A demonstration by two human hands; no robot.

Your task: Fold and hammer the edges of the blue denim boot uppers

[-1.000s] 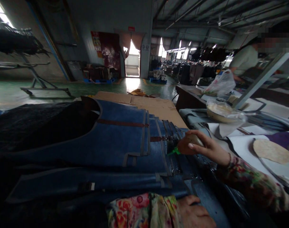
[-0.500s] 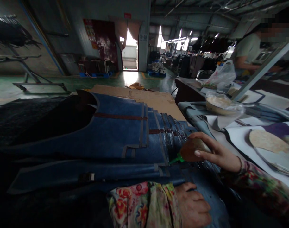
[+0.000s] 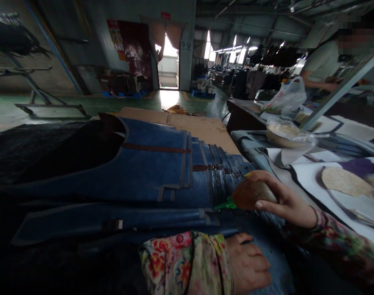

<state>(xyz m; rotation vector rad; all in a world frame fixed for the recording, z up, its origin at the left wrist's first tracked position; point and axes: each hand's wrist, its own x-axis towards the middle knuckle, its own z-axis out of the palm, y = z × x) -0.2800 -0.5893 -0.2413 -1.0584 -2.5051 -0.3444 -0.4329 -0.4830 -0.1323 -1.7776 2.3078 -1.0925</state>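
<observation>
My right hand (image 3: 280, 200) is wrapped round a brown bottle (image 3: 251, 196) with a green nozzle (image 3: 226, 204). The bottle lies tilted, its nozzle pointing left at the edges of layered blue pieces (image 3: 156, 166) with grey borders and brown straps. Wet, shiny streaks (image 3: 219, 180) show on the overlapping edges. My left hand (image 3: 250, 264) rests palm down on blue material near the bottom, its fingers slightly bent and nothing seen in it. A folded blue strip with a metal buckle (image 3: 116, 224) lies left of the nozzle.
Brown cardboard (image 3: 199, 125) lies beyond the blue pieces. On the right are a bowl in plastic (image 3: 283, 135), a white plastic bag (image 3: 288, 96), a round tan piece (image 3: 343, 182) and a slanted metal post (image 3: 340, 92). A person (image 3: 320, 65) is behind the post.
The bottle's nozzle has shifted slightly left along the edge, with my right hand tilting a little. My left hand has hardly moved.
</observation>
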